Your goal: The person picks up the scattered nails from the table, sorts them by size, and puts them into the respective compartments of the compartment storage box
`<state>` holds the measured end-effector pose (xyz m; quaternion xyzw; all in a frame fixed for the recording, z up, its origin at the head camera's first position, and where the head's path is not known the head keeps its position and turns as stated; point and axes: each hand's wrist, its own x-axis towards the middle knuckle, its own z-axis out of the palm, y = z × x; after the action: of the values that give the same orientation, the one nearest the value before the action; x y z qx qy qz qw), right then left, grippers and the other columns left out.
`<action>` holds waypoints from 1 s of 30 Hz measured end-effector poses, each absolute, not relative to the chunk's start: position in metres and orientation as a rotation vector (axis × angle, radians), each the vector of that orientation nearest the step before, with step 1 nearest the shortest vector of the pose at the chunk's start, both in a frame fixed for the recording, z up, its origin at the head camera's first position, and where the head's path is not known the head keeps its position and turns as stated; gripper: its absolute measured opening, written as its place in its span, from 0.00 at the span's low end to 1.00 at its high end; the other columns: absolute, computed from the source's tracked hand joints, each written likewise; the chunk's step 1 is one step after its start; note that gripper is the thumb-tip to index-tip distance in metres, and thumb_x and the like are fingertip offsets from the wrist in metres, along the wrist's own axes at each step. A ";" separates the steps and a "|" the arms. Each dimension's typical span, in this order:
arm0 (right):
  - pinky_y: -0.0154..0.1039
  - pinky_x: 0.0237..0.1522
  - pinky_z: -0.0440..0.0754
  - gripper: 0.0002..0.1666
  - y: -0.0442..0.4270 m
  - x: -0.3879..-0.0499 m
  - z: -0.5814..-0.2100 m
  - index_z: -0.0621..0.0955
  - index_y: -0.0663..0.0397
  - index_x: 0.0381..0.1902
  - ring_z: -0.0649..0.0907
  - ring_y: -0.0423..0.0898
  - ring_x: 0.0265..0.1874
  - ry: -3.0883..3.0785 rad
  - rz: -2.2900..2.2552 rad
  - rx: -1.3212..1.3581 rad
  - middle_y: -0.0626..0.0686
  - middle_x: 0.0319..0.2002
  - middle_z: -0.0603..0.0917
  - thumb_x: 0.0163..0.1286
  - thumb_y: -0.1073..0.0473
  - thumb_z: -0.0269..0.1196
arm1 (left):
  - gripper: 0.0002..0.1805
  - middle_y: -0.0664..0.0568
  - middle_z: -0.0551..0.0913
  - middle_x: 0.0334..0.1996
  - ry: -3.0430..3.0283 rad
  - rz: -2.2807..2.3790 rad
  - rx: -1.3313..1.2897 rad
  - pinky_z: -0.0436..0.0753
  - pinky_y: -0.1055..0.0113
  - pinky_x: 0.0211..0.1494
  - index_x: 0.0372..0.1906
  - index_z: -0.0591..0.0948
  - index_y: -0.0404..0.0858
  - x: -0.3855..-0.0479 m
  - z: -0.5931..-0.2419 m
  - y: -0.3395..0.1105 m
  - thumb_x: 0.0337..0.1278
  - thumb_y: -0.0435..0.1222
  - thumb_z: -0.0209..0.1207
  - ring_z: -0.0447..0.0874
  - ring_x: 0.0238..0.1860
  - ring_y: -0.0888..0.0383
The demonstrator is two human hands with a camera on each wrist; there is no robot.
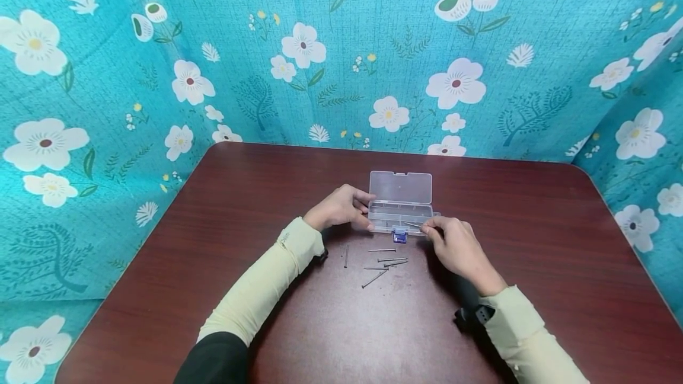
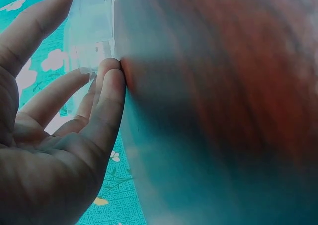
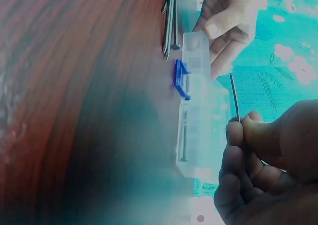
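The right hand (image 1: 456, 245) pinches a nail (image 3: 235, 98) between thumb and forefinger, a narrow grip with the other fingers curled beneath. Most of the nail juts out past the fingertips; its near end is hidden between them. In the right wrist view its long axis runs up from the grip to between 11 and 12 o'clock, free end away from the hand. In the head view it points from the grip toward 9 o'clock, tipped slightly to 10, at the front row of a clear box (image 1: 384, 218).

The left hand (image 1: 344, 206) holds the box at its 9 o'clock end, thumb at the near corner and fingers toward the back. The lid (image 1: 400, 187) stands open on the 12 o'clock side, and a blue latch (image 1: 399, 236) hangs at 6 o'clock. Through the clear wall, the right wrist view shows another nail (image 3: 185, 138) in the box, running from 12 to 6 o'clock, head at 6.

On the table (image 1: 373, 336), toward 6 and 7 o'clock from the box, lie loose nails. One apart (image 1: 345, 256) runs nearly 12 to 6; the nearest the latch (image 1: 382, 250) runs 9 to 3; the lowest (image 1: 374, 278) slants from 7 to 1.
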<state>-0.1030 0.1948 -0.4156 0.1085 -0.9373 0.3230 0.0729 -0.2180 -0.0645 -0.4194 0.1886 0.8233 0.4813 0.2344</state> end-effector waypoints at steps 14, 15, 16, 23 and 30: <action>0.46 0.34 0.73 0.07 0.200 -0.120 -0.417 0.85 0.60 0.38 0.73 0.47 0.25 -2.819 0.897 0.304 0.51 0.28 0.81 0.74 0.68 0.59 | 0.42 0.44 0.86 0.47 2.269 1.312 0.543 0.80 0.70 0.42 0.64 0.79 0.33 -0.220 -0.422 -0.063 0.34 0.26 0.81 0.83 0.46 0.51; 0.46 0.34 0.74 0.07 0.200 -0.121 -0.417 0.85 0.60 0.37 0.74 0.48 0.26 -2.816 0.886 0.312 0.51 0.28 0.81 0.74 0.68 0.59 | 0.42 0.45 0.86 0.47 2.270 1.310 0.544 0.80 0.70 0.42 0.64 0.79 0.33 -0.220 -0.422 -0.063 0.34 0.26 0.81 0.83 0.46 0.51; 0.47 0.35 0.75 0.07 0.200 -0.121 -0.417 0.85 0.61 0.37 0.74 0.48 0.26 -2.812 0.876 0.321 0.51 0.29 0.82 0.73 0.68 0.60 | 0.42 0.45 0.86 0.47 2.269 1.309 0.544 0.80 0.71 0.42 0.64 0.79 0.33 -0.220 -0.422 -0.063 0.34 0.26 0.81 0.83 0.46 0.51; 0.51 0.36 0.78 0.07 0.198 -0.125 -0.419 0.84 0.61 0.35 0.78 0.49 0.28 -2.812 0.792 0.374 0.52 0.29 0.83 0.73 0.69 0.60 | 0.42 0.46 0.86 0.46 2.268 1.306 0.538 0.79 0.71 0.42 0.64 0.79 0.33 -0.220 -0.421 -0.064 0.34 0.27 0.81 0.83 0.44 0.54; 0.55 0.39 0.81 0.06 0.195 -0.130 -0.423 0.85 0.59 0.33 0.84 0.52 0.33 -2.822 0.718 0.425 0.53 0.32 0.86 0.71 0.68 0.63 | 0.43 0.46 0.86 0.46 2.260 1.320 0.533 0.80 0.70 0.43 0.64 0.79 0.33 -0.219 -0.422 -0.064 0.33 0.27 0.81 0.83 0.44 0.54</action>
<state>-0.1295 0.1953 -0.4233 0.1436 -0.9542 0.2428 0.0994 -0.2192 -0.0644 -0.4219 0.1939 0.8229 0.4806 0.2331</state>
